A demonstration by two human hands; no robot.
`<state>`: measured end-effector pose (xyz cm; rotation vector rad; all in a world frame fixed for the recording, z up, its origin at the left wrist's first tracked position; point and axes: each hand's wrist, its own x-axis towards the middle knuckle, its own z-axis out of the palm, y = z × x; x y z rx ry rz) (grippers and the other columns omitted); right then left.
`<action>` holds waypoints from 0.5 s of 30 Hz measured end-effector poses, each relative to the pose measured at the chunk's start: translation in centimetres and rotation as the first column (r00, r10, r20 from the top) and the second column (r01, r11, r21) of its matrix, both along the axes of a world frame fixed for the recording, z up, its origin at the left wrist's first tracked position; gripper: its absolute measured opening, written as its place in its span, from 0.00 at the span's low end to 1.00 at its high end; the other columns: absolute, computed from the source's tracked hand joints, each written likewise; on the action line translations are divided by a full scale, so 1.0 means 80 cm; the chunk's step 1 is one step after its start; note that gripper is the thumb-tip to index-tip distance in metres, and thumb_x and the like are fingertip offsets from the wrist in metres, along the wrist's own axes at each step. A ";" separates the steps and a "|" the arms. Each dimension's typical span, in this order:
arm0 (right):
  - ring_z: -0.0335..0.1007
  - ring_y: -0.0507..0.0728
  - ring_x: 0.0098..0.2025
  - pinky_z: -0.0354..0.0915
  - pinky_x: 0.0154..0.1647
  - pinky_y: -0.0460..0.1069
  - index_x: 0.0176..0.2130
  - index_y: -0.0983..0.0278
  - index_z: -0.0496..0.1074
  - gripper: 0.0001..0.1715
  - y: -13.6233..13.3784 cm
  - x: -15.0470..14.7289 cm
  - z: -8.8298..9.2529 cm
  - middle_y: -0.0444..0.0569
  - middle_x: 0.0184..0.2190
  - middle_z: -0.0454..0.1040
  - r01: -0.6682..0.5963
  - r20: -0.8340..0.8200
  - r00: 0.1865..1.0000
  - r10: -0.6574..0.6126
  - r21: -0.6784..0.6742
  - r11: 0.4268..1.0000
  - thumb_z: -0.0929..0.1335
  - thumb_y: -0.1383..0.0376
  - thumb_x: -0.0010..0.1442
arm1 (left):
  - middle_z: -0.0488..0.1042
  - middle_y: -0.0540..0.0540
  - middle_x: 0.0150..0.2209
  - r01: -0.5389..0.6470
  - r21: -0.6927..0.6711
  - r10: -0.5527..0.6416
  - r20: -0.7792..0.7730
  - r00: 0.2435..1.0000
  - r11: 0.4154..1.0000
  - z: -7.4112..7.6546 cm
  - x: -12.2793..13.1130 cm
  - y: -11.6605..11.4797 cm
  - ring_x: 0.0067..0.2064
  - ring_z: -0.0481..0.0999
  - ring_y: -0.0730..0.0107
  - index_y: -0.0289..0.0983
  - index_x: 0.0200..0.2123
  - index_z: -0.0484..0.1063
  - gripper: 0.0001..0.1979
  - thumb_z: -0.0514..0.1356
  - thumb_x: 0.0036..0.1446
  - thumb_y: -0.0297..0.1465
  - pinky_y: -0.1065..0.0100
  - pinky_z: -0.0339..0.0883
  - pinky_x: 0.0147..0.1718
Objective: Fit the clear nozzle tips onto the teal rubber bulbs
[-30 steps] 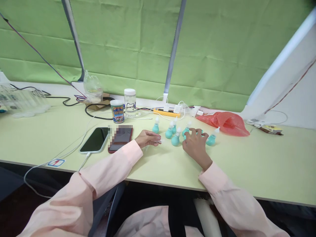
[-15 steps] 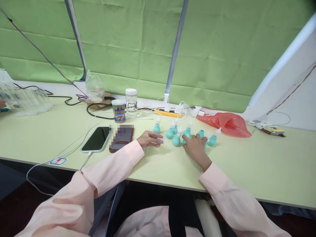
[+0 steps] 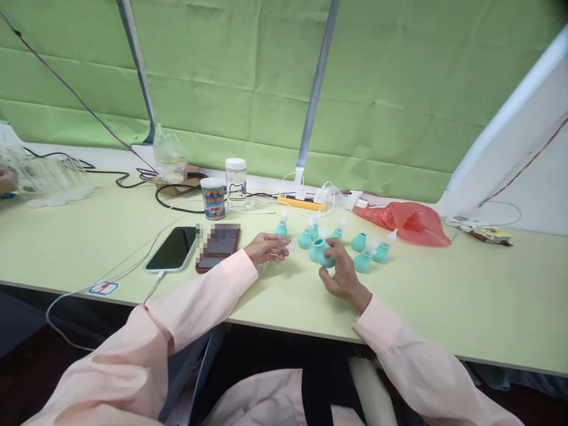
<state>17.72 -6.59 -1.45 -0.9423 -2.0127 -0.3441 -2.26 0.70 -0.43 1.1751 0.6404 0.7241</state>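
Between the fingertips of my left hand point(image 3: 268, 247), a small clear plastic tip point(image 3: 287, 246) is pinched. My right hand point(image 3: 344, 275) grips a teal rubber squeeze bulb point(image 3: 326, 257), tilted with its open neck toward the left, a short way from the left hand. Just behind it stand other teal bulbs with clear tips, among them one bulb point(image 3: 305, 239) and another bulb point(image 3: 281, 228) farther left. To the right are an open-necked bulb without a tip point(image 3: 359, 241) and two tipped bulbs point(image 3: 362, 262), point(image 3: 381, 253).
Two phones lie left of my hands, one white-edged point(image 3: 172, 249) and one red-edged point(image 3: 219, 245). Behind are a printed can point(image 3: 213, 200), a white-lidded jar point(image 3: 236, 183) and an orange power strip point(image 3: 302, 203). A red plastic bag point(image 3: 406, 223) lies right. Another person's hand point(image 3: 7, 181) shows far left.
My right hand has picked up a bulb from the group and brought it left toward my left hand. The left hand stays nearly in place, still pinching the clear tip.
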 end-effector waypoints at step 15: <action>0.50 0.49 0.23 0.54 0.25 0.46 0.39 0.63 0.58 0.20 -0.009 -0.019 -0.004 0.48 0.34 0.56 -0.031 0.183 0.978 0.098 -0.338 0.941 0.58 0.73 0.41 | 0.69 0.45 0.19 0.114 0.104 -0.109 -0.053 0.993 0.988 0.003 0.000 -0.005 0.18 0.68 0.76 0.29 0.28 0.66 0.18 0.64 0.35 0.35 0.75 0.59 0.16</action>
